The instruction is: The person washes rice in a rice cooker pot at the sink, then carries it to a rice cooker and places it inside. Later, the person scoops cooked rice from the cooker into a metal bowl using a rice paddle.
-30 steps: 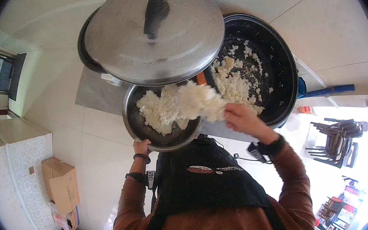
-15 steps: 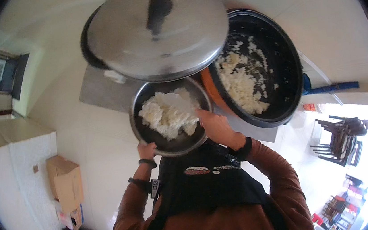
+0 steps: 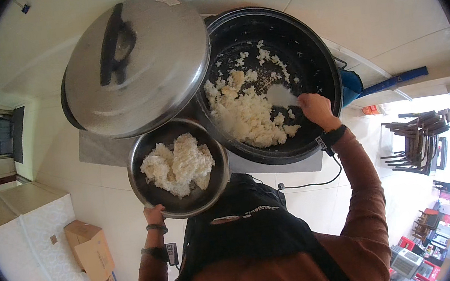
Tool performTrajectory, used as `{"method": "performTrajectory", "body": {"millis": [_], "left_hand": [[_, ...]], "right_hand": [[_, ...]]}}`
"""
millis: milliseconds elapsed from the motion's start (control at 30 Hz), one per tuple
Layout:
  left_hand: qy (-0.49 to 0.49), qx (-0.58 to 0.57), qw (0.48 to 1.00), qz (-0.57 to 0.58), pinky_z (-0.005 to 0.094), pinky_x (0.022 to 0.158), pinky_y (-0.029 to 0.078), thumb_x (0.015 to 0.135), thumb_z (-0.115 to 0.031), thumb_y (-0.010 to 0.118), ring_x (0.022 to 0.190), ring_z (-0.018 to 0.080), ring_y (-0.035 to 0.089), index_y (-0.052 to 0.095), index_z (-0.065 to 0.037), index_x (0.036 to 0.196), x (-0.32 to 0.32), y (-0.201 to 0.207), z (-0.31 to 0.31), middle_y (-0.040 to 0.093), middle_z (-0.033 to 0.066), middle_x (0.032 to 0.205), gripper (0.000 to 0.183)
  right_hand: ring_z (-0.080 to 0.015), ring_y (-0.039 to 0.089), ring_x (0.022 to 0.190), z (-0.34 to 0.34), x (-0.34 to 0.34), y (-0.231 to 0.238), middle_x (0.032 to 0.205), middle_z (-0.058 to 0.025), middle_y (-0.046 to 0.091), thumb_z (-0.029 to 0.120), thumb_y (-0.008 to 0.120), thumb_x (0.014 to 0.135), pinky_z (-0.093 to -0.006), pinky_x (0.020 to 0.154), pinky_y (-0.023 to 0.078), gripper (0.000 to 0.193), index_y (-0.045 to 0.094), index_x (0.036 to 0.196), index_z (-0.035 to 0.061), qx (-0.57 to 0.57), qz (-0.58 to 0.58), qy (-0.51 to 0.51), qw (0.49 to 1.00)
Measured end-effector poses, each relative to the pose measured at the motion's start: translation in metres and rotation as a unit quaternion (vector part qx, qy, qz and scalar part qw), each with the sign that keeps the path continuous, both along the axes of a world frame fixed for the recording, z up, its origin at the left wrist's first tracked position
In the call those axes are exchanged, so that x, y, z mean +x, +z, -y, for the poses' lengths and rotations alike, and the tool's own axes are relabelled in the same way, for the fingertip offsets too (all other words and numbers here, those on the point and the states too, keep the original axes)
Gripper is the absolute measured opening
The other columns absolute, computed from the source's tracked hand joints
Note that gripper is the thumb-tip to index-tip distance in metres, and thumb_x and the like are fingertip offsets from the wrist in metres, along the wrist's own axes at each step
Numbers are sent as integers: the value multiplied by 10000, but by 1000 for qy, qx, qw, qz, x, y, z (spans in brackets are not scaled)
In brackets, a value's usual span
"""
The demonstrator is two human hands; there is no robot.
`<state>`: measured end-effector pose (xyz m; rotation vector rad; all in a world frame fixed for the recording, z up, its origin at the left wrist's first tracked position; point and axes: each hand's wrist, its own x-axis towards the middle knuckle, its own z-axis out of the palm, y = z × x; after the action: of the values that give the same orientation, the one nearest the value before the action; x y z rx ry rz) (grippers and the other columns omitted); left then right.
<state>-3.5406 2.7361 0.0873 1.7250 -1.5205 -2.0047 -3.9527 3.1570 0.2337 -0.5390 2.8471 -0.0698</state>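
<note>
My left hand (image 3: pixel 155 215) grips the near-left rim of a steel bowl (image 3: pixel 138 189). Clumps of white cooked rice (image 3: pixel 179 164) sit in that bowl. Over on the right, my right hand (image 3: pixel 318 110) is closed on a pale, see-through rice paddle (image 3: pixel 282 96), its blade inside a big black pot (image 3: pixel 311 49). More rice (image 3: pixel 247 117) lies along the pot's left and near side, with loose grains scattered over the bottom. The paddle blade is beside this rice, and nothing clearly shows on it.
A large metal lid (image 3: pixel 157 65) with a black handle is just left of the pot, partly over its edge. Both rest around a grey surface (image 3: pixel 100 151). A cardboard box (image 3: pixel 91 250) stands on the floor at left; stacked chairs (image 3: pixel 414 142) stand at right.
My right hand with the paddle has moved from the bowl to the pot on the right. My left hand stays on the bowl's rim. The whole view has shifted.
</note>
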Motion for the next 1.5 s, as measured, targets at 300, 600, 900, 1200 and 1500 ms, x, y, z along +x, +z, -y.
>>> {"method": "performTrajectory", "body": {"millis": [300, 600, 900, 1200, 1500], "left_hand": [[0, -48, 998, -27, 327, 520, 475, 649, 36, 558, 610, 216, 579, 575, -5, 904, 0, 12, -16, 594, 57, 742, 259], [-49, -57, 997, 35, 311, 535, 478, 585, 36, 585, 614, 204, 582, 579, 16, 870, 1, 8, -7, 593, 63, 739, 286], [-46, -75, 996, 9, 318, 567, 491, 589, 18, 600, 632, 218, 590, 588, 36, 901, 3, 0, 1, 607, 76, 750, 312], [-77, -86, 993, 14, 326, 589, 497, 590, 14, 607, 644, 208, 598, 605, 50, 860, 7, -11, 10, 630, 89, 746, 273], [-88, -109, 990, -19, 332, 504, 480, 608, -23, 621, 556, 181, 580, 591, 36, 819, 5, -10, 11, 605, 64, 654, 221]], "right_hand": [[-349, 622, 776, 72, -10, -61, 809, -134, 655, 235, 531, 845, -457, 675, 487, 211, 685, 913, 108, -126, 117, 172, 970], [-306, 641, 789, 86, -2, -74, 853, -107, 678, 295, 565, 871, -427, 687, 499, 256, 688, 991, 105, -167, 176, 136, 961], [-163, 611, 679, 70, -1, -68, 745, -81, 648, 254, 579, 894, -313, 627, 479, 286, 656, 995, -2, -313, 331, 22, 890], [-91, 488, 603, 50, 3, -27, 660, -11, 535, 217, 577, 903, -261, 557, 415, 264, 638, 924, -39, -356, 351, -11, 866], [-28, 406, 538, 42, 25, -4, 637, 52, 478, 153, 588, 922, -178, 481, 315, 215, 639, 1013, -35, -394, 322, -79, 857]]}}
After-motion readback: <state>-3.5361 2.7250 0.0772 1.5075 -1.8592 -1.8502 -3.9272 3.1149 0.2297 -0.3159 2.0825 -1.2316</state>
